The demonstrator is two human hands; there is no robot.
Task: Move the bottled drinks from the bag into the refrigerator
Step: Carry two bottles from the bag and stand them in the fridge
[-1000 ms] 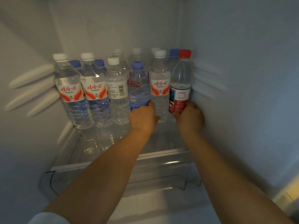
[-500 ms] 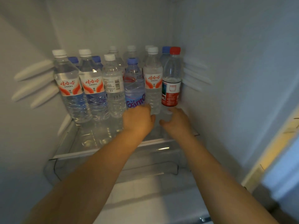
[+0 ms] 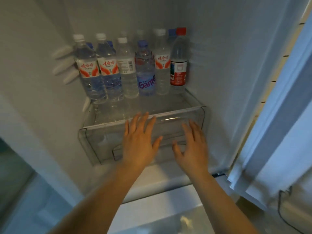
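Several water bottles stand in rows on the glass shelf (image 3: 170,107) inside the refrigerator. At the front right is a red-capped bottle (image 3: 179,65); left of it stand a white-capped bottle (image 3: 162,68) and a blue-capped bottle (image 3: 146,71) with purple lettering. My left hand (image 3: 139,142) and my right hand (image 3: 190,147) hover with spread fingers in front of the clear drawer (image 3: 101,141) under the shelf. Neither hand holds anything. The bag is out of view.
White rail ribs (image 3: 63,65) stick out of the left inner wall. The open refrigerator door (image 3: 278,115) stands at the right, with a dark cable (image 3: 282,215) hanging near its lower corner. A white ledge (image 3: 160,200) lies below the drawer.
Both hands have let go of the front bottles and drawn back toward me, fingers opening. The view has pulled away, showing the drawer and the door.
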